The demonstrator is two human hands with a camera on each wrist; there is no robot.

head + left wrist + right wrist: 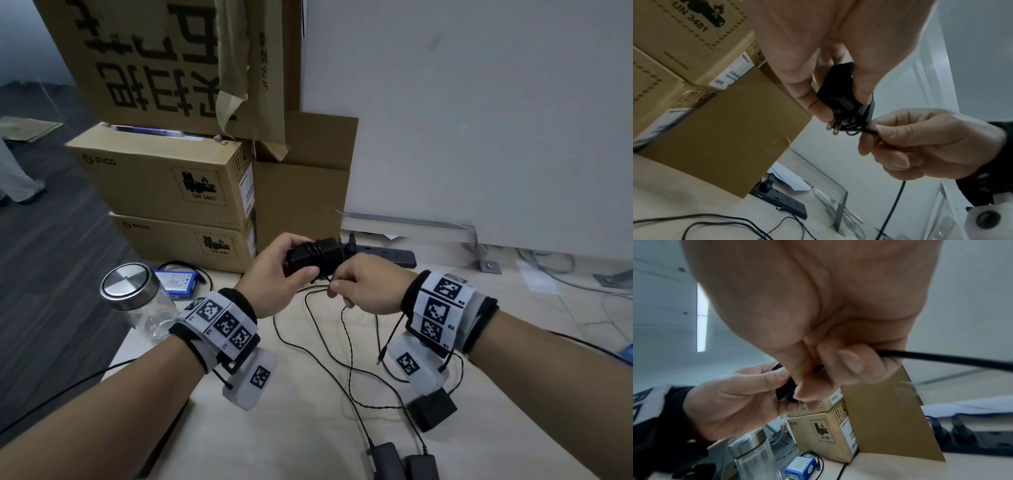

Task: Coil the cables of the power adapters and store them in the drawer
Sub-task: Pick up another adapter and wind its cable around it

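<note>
Stacked boxes stand at the back of a pale bench, beside a jar and a power strip. Above the bench, the left hand has its grip wrapped around a black adapter, cable turns already wound about its body. The right hand pinches the loose cable just beside it. More adapters lie near the bench's front edge.
</note>
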